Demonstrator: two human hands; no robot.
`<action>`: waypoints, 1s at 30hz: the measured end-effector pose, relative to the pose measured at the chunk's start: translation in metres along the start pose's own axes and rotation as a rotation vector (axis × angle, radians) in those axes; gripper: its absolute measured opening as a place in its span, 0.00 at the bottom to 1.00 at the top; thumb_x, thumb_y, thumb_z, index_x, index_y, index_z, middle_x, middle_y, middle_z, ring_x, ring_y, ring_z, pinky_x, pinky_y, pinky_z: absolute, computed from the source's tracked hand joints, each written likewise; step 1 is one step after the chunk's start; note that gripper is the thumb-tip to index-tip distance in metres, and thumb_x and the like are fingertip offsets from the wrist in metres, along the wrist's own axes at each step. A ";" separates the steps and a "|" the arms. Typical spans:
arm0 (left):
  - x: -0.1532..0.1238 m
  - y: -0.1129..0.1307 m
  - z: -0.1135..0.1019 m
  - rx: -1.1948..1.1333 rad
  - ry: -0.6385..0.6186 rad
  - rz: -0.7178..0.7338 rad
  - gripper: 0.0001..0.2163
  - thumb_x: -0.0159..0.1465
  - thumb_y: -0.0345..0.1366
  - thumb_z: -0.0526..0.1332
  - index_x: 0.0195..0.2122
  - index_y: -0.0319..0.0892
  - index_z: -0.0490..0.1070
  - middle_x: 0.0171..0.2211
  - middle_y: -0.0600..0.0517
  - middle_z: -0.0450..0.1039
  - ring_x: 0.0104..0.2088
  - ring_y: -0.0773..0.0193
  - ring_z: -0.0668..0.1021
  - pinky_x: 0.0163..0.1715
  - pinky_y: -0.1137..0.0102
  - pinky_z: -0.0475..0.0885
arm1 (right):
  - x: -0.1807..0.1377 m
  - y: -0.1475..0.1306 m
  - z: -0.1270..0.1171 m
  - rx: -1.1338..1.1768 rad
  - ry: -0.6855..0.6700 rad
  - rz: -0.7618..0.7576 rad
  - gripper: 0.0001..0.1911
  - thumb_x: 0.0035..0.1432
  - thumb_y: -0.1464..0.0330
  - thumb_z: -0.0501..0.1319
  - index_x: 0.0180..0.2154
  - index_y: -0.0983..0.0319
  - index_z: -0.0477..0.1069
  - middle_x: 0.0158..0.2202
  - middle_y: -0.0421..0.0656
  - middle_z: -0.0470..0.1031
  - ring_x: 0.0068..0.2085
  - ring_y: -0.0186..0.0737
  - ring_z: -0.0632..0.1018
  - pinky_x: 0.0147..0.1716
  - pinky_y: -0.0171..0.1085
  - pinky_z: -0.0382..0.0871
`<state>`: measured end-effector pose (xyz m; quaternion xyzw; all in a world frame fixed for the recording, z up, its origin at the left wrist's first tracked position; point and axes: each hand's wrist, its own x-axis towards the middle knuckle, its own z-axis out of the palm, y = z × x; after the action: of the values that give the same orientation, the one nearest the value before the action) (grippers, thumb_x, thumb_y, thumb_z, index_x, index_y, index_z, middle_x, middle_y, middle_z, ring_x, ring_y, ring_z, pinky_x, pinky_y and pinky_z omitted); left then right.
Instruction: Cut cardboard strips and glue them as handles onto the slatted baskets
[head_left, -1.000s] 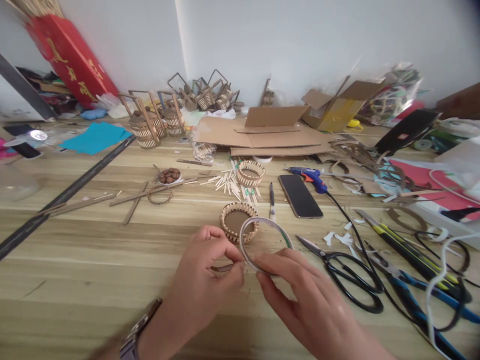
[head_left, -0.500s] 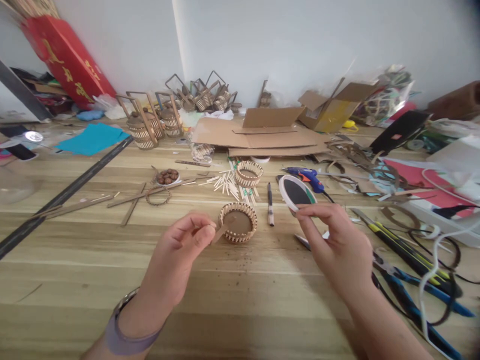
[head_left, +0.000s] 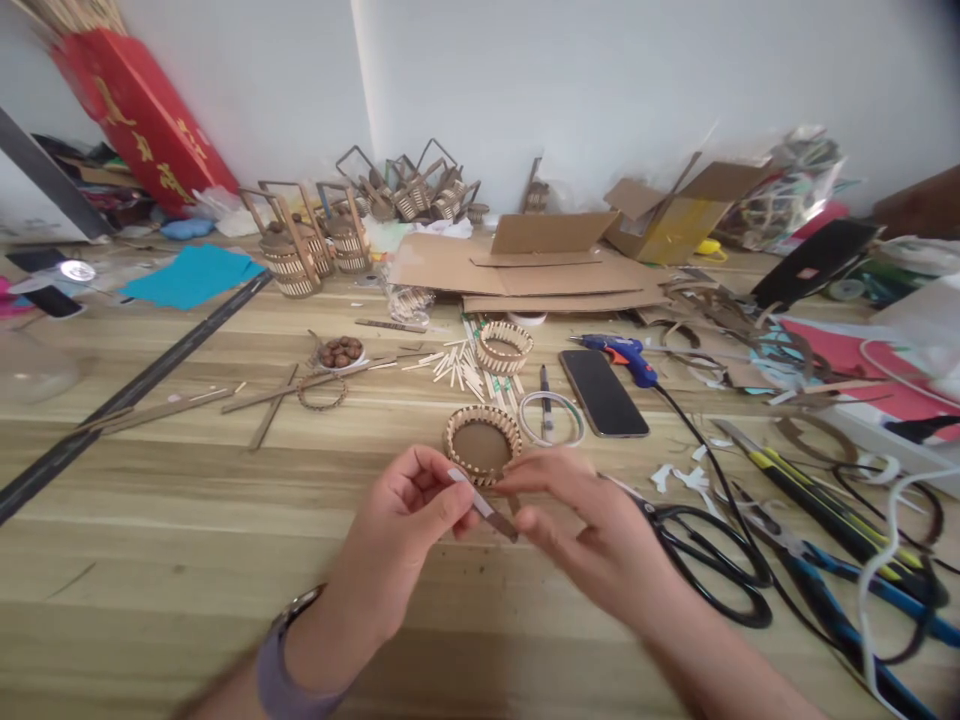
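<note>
My left hand (head_left: 409, 540) pinches a short, thin brown strip (head_left: 499, 522) between thumb and fingers. A white piece of tape (head_left: 466, 488) covers the strip's upper end. My right hand (head_left: 592, 530) is at the strip's lower end, its thumb and fingers apart; whether the thumb touches the strip is hard to tell. Just beyond both hands sits a small round basket (head_left: 481, 445) with a brown base and a wall of short pale slats. The ring-shaped tape roll (head_left: 551, 418) lies flat to its right, partly over a pen (head_left: 546, 385).
Right of the hands lie a phone (head_left: 604, 393), a blue glue gun (head_left: 622, 355), black-handled scissors (head_left: 712, 560), pliers (head_left: 802, 580) and a yellow-black cutter (head_left: 817, 500). A second slatted ring (head_left: 504, 347), loose sticks (head_left: 454, 368) and a dish of walnuts (head_left: 341, 353) are farther back, before flattened cardboard (head_left: 442, 265).
My right hand has let go of the tape roll, now on the table, and moved left to the strip. The left hand has shifted right and nearer. Phone and scissors now show.
</note>
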<state>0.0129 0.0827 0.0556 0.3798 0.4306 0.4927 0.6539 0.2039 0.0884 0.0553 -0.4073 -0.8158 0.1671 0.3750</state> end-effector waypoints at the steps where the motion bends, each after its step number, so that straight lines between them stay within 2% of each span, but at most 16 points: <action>1: 0.000 -0.001 0.000 0.000 0.005 0.010 0.14 0.52 0.38 0.70 0.28 0.41 0.64 0.24 0.57 0.71 0.22 0.72 0.72 0.24 0.76 0.67 | -0.001 -0.008 0.002 0.043 -0.033 0.030 0.05 0.62 0.65 0.61 0.37 0.58 0.75 0.36 0.42 0.80 0.39 0.40 0.79 0.39 0.39 0.71; 3: -0.002 -0.003 0.001 0.027 0.007 0.019 0.13 0.52 0.36 0.70 0.29 0.41 0.64 0.25 0.57 0.72 0.23 0.71 0.74 0.25 0.75 0.69 | -0.003 -0.017 0.007 0.091 -0.059 0.099 0.04 0.61 0.69 0.60 0.32 0.58 0.73 0.31 0.39 0.78 0.35 0.37 0.77 0.35 0.37 0.70; 6: -0.005 -0.006 0.004 0.070 -0.003 0.031 0.14 0.52 0.34 0.69 0.31 0.42 0.62 0.25 0.58 0.72 0.24 0.71 0.75 0.26 0.76 0.70 | -0.006 -0.019 0.011 0.102 -0.022 0.165 0.07 0.58 0.74 0.58 0.29 0.58 0.71 0.26 0.37 0.75 0.30 0.35 0.75 0.31 0.34 0.67; 9: -0.009 -0.007 0.003 0.109 -0.010 0.068 0.15 0.53 0.32 0.68 0.32 0.44 0.59 0.27 0.58 0.72 0.25 0.71 0.75 0.27 0.76 0.71 | -0.007 -0.016 0.012 0.058 0.024 0.138 0.07 0.55 0.76 0.58 0.27 0.58 0.69 0.24 0.36 0.72 0.28 0.34 0.72 0.29 0.34 0.64; 12: -0.010 -0.007 -0.001 0.321 -0.092 0.127 0.09 0.58 0.33 0.65 0.35 0.43 0.64 0.31 0.56 0.73 0.30 0.67 0.76 0.29 0.74 0.71 | -0.007 -0.014 0.011 -0.010 0.052 0.054 0.08 0.53 0.78 0.57 0.28 0.59 0.68 0.24 0.35 0.72 0.29 0.34 0.72 0.31 0.34 0.61; 14: -0.010 -0.006 -0.004 0.578 -0.172 0.238 0.03 0.62 0.33 0.62 0.37 0.44 0.70 0.34 0.53 0.75 0.36 0.64 0.77 0.34 0.71 0.72 | -0.008 -0.013 0.011 -0.082 0.044 -0.002 0.08 0.54 0.78 0.57 0.29 0.59 0.67 0.26 0.36 0.72 0.31 0.34 0.72 0.34 0.36 0.60; 17: -0.009 -0.008 -0.007 0.923 -0.220 0.507 0.04 0.66 0.31 0.60 0.38 0.44 0.74 0.38 0.51 0.76 0.40 0.61 0.76 0.41 0.67 0.70 | -0.009 -0.011 0.013 -0.232 0.011 -0.065 0.08 0.56 0.77 0.57 0.30 0.59 0.68 0.27 0.37 0.73 0.33 0.37 0.71 0.39 0.39 0.58; 20: -0.008 -0.012 -0.007 1.107 -0.223 0.672 0.05 0.67 0.29 0.58 0.38 0.42 0.73 0.36 0.49 0.76 0.39 0.59 0.75 0.40 0.65 0.70 | -0.011 -0.010 0.016 -0.321 -0.028 -0.089 0.08 0.58 0.77 0.55 0.30 0.60 0.68 0.28 0.39 0.72 0.34 0.39 0.71 0.42 0.41 0.57; 26: -0.007 -0.017 -0.004 1.309 -0.211 0.727 0.08 0.66 0.28 0.57 0.30 0.40 0.70 0.29 0.49 0.72 0.34 0.58 0.72 0.32 0.65 0.67 | -0.015 -0.008 0.023 -0.352 -0.007 -0.064 0.09 0.59 0.76 0.54 0.29 0.60 0.68 0.28 0.40 0.72 0.34 0.41 0.70 0.44 0.43 0.54; 30: -0.007 -0.015 -0.002 1.285 -0.242 0.704 0.11 0.64 0.26 0.57 0.25 0.40 0.67 0.25 0.51 0.70 0.32 0.59 0.71 0.31 0.66 0.65 | -0.016 -0.009 0.025 -0.338 -0.017 -0.090 0.09 0.58 0.75 0.56 0.26 0.60 0.65 0.26 0.38 0.70 0.33 0.39 0.69 0.44 0.42 0.54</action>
<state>0.0150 0.0723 0.0423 0.8548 0.4117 0.2788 0.1489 0.1870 0.0710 0.0363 -0.4260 -0.8530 0.0138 0.3012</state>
